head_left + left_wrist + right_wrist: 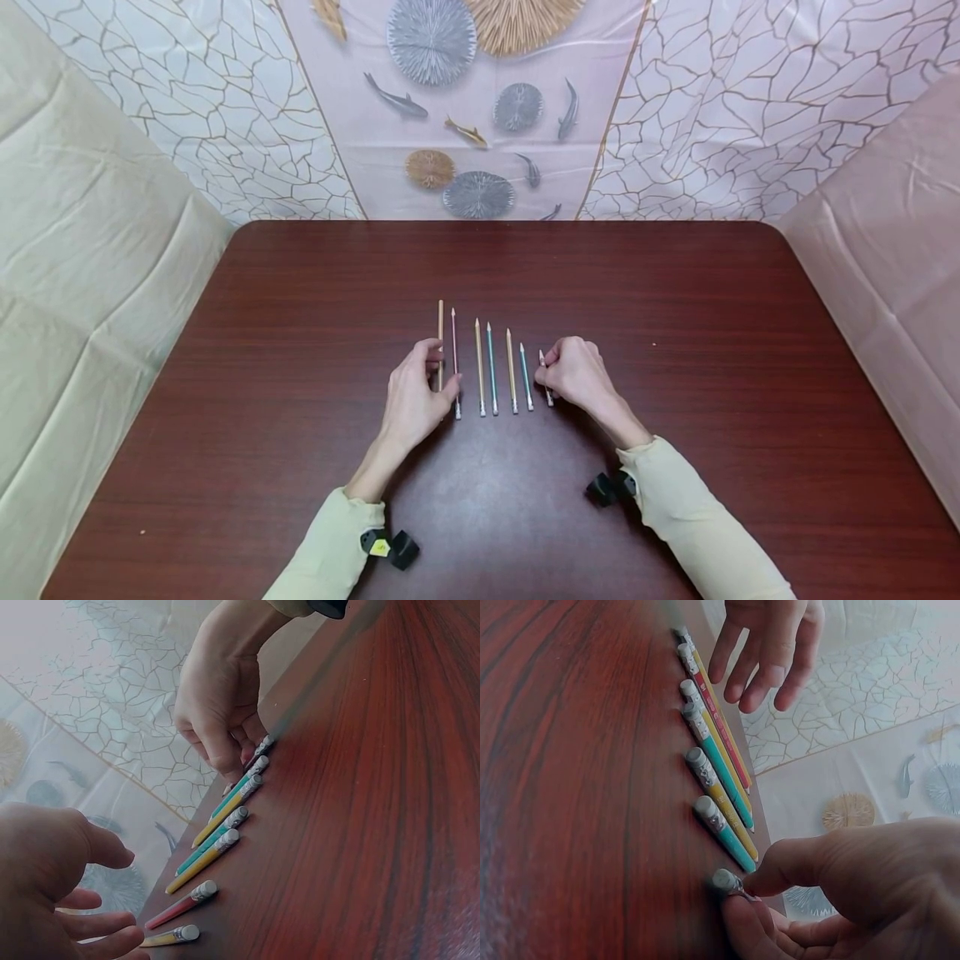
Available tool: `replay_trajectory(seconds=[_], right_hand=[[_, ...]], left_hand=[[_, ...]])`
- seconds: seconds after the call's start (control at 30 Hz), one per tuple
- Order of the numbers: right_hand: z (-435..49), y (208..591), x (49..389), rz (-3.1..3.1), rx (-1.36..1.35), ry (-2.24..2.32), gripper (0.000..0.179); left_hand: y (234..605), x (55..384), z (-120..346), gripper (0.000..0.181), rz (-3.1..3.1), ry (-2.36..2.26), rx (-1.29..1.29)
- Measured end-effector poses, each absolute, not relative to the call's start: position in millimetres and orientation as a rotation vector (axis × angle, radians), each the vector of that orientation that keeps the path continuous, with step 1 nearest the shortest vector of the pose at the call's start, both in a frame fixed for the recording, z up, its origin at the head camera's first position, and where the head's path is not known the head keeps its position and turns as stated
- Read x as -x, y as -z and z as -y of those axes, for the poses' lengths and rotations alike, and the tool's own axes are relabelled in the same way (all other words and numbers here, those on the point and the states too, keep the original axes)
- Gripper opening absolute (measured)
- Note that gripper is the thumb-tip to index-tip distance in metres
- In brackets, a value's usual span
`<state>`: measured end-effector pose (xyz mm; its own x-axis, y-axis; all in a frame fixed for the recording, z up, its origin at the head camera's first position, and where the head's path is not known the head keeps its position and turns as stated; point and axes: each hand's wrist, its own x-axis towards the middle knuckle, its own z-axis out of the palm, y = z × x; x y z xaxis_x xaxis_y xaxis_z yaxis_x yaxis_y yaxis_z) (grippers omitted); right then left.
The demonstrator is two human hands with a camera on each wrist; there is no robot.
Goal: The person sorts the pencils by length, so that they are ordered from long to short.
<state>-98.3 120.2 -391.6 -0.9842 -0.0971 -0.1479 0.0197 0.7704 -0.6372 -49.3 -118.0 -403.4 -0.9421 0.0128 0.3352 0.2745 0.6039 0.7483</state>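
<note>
Several sharpened pencils with white erasers lie in a row, their eraser ends toward me and their lengths shrinking to the right. My left hand (414, 393) hovers with spread fingers over the longest yellow pencil (441, 321), its thumb overlapping the red pencil (454, 354) in the head view. Between the hands lie a yellow pencil (480, 367), a teal pencil (492, 367), another yellow pencil (512, 371) and a shorter teal pencil (527, 377). At the right end, my right hand (581, 375) pinches the shortest pencil (725, 880) between thumb and fingers, hiding much of it.
The dark red-brown wooden table (480, 492) has rounded far corners. Behind it hangs a patterned cloth (480, 108), with pale fabric (97, 292) along the left side and more on the right. Small light specks dot the tabletop.
</note>
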Motion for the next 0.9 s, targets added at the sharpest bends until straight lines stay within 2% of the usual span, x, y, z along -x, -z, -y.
replay_trajectory(seconds=[0.9], right_hand=[[-117.3,392.6,98.6,-2.772,0.053,1.014,0.007]], left_hand=[[404.6,49.8,117.8,0.048,2.541,1.210,0.250]])
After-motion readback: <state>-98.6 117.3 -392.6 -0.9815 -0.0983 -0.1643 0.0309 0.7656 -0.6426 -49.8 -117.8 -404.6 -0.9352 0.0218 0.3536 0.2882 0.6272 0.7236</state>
